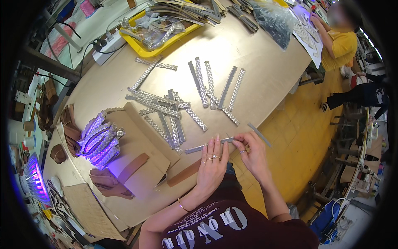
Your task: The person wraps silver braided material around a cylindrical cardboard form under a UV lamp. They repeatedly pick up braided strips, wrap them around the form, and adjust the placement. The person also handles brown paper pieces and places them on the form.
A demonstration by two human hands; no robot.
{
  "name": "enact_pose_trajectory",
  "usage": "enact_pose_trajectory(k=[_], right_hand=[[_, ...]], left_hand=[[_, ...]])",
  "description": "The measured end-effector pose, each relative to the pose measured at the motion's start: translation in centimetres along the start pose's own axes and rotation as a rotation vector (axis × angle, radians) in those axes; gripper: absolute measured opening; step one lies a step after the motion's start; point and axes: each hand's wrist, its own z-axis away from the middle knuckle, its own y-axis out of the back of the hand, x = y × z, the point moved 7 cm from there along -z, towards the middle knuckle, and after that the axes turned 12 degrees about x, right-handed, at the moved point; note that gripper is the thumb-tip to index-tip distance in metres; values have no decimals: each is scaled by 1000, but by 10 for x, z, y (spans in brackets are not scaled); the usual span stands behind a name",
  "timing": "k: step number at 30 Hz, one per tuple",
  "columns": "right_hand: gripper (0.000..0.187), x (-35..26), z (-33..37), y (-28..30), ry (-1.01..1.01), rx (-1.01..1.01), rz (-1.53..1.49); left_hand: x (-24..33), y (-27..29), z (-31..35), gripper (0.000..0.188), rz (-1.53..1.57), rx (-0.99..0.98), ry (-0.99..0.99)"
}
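A short silver braided strap [195, 148] with grey edging lies near the table's front edge. Across its middle my left hand [212, 162] rests with fingers stretched out flat, pressing it down. My right hand [252, 154] pinches the strap's right end between thumb and fingertips. A thin grey strip [261, 135] shows just beyond the right fingers, over the table's edge; whether they touch it I cannot tell. Several similar braided pieces lie in a loose heap [159, 106] beyond my left hand. Others [209, 83] are spread further back.
A glowing purple lamp [35, 180] lights a bundle of braided straps [99, 143] on the left. Brown strips [132, 168] lie around brown card [145, 143]. A yellow tray [143, 52] and a plastic bag [271, 25] stand at the back. A person in yellow [342, 45] works at far right.
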Motion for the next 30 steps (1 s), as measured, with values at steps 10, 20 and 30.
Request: enact_pose_trajectory(k=[10, 20, 30], right_hand=[[12, 0, -8, -7, 32, -71, 200], [11, -7, -6, -10, -1, -165, 231], [10, 1, 3, -18, 30, -113, 348]], left_hand=[[2, 2, -2, 44, -119, 13, -40], [3, 0, -1, 44, -72, 37, -12], [4, -1, -1, 48, -88, 46, -6]])
